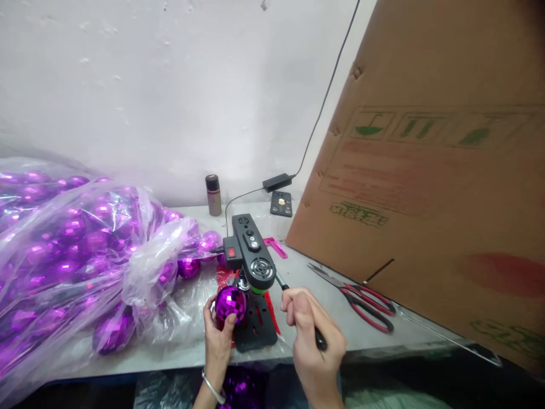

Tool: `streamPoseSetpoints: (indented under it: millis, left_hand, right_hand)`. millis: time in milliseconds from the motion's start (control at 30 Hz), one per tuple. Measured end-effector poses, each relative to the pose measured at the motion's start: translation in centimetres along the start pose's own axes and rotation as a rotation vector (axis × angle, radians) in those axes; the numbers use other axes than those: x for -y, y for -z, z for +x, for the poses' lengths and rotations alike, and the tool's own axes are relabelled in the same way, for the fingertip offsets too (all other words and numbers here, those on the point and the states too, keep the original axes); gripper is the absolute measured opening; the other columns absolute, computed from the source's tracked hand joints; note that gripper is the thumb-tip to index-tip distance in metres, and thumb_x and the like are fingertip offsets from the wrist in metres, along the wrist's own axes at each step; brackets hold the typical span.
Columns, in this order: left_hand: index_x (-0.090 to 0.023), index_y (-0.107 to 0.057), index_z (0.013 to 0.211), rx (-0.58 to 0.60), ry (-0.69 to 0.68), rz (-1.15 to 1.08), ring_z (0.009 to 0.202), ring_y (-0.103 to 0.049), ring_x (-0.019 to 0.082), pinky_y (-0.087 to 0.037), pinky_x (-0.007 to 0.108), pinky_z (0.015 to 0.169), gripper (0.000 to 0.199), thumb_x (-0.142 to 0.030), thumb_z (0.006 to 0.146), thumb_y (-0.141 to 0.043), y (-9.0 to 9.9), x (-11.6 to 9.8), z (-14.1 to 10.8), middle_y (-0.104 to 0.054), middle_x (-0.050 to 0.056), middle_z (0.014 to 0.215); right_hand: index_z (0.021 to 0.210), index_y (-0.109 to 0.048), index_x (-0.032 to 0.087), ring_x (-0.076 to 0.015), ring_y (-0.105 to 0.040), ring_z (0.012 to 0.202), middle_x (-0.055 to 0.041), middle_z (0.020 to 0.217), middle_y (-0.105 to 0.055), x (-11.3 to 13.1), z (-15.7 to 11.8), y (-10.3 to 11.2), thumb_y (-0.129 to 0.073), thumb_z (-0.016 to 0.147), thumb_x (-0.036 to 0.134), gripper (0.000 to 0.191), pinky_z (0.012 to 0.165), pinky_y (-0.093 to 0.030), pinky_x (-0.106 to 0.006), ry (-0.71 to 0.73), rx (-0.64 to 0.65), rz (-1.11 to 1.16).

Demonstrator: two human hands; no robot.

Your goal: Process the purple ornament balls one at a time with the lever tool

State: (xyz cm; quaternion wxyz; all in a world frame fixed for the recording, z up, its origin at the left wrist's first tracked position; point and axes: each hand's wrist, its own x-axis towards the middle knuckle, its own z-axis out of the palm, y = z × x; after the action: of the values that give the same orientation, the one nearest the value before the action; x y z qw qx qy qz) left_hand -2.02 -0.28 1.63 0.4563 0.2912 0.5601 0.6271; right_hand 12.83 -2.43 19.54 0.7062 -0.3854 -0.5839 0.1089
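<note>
A shiny purple faceted ball [230, 304] is held in my left hand [218, 335], its fingers and thumb around the ball's left and lower sides. The ball sits against the front of a small black machine [254, 253] with a red switch and round grilles on top. My right hand [313, 335] is closed round a black-handled rod [279, 279] that reaches up to the machine's right side. Below the machine is its slotted black base plate [256, 326], with red material beside it.
A clear plastic bag [147, 267] of purple balls fills the left. Red-and-black scissors [361, 296] lie at the right, before a large cardboard box [409, 187]. A dark-capped bottle [213, 196], a power adapter [277, 182] and a pink tool [276, 247] are behind.
</note>
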Motion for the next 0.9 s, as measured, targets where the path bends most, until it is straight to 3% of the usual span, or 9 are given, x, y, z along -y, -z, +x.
streamPoseSetpoints:
  millis: [100, 200, 367, 533, 700, 900]
  left_hand:
    - [-0.02, -0.054, 0.147, 0.06, -0.13, 0.1, 0.13, -0.076, 0.041, -0.06, 0.057, 0.115, 0.109, -0.074, 0.063, -0.097, 0.0, 1.4, -0.3, -0.077, 0.021, 0.139]
    - [-0.02, -0.059, 0.147, 0.164, -0.252, 0.291, 0.142, -0.069, 0.045, -0.053, 0.065, 0.123, 0.098, -0.064, 0.069, -0.096, 0.4, 2.3, -0.7, -0.072, 0.023, 0.149]
    - [-0.019, -0.062, 0.148, 0.247, -0.386, 0.505, 0.142, -0.071, 0.044, -0.056, 0.065, 0.123, 0.08, -0.051, 0.08, -0.089, 1.0, 2.8, -1.2, -0.074, 0.022, 0.149]
    - [-0.019, -0.06, 0.15, 0.327, -0.471, 0.576, 0.14, -0.072, 0.044, -0.059, 0.065, 0.12, 0.077, -0.043, 0.082, -0.085, 0.8, 1.5, -0.3, -0.074, 0.022, 0.149]
    - [-0.021, -0.062, 0.148, 0.426, -0.467, 0.591, 0.138, -0.072, 0.044, -0.058, 0.066, 0.121, 0.078, -0.038, 0.077, -0.087, 0.9, 0.0, 0.4, -0.075, 0.019, 0.146]
    - [-0.021, -0.064, 0.147, 0.396, -0.277, 0.508, 0.147, -0.066, 0.044, -0.047, 0.066, 0.13, 0.079, -0.053, 0.078, -0.086, 1.1, -0.7, 0.1, -0.072, 0.02, 0.154]
  right_hand:
    - [0.078, -0.054, 0.023, -0.0119, -0.059, 0.062, 0.0026, 0.07, -0.057, -0.3, -0.4, 0.2, -0.047, 0.116, 0.014, 0.04, 0.059, -0.044, -0.026, 0.011, 0.018, -0.001]
    - [0.081, -0.056, 0.023, -0.0122, -0.06, 0.064, 0.0019, 0.073, -0.059, -0.6, -0.7, 0.5, -0.047, 0.115, 0.012, 0.037, 0.06, -0.046, -0.026, 0.026, 0.036, -0.003]
    - [0.084, -0.055, 0.023, -0.0117, -0.06, 0.066, 0.0015, 0.075, -0.059, -0.6, -0.9, 0.6, -0.047, 0.114, 0.008, 0.035, 0.06, -0.047, -0.025, 0.037, 0.043, -0.014]
    - [0.082, -0.051, 0.023, -0.0102, -0.06, 0.065, 0.0031, 0.073, -0.056, -0.3, -0.9, 0.5, -0.046, 0.115, 0.01, 0.035, 0.06, -0.047, -0.023, 0.042, 0.034, -0.017]
    - [0.082, -0.05, 0.023, -0.0101, -0.058, 0.063, 0.0027, 0.074, -0.055, -0.5, -1.1, 0.6, -0.046, 0.114, 0.009, 0.036, 0.058, -0.045, -0.023, 0.026, 0.031, -0.01]
    - [0.081, -0.053, 0.023, -0.0124, -0.059, 0.064, 0.0011, 0.073, -0.057, -0.8, -1.5, 0.7, -0.047, 0.112, 0.007, 0.035, 0.056, -0.044, -0.026, 0.015, 0.024, -0.008]
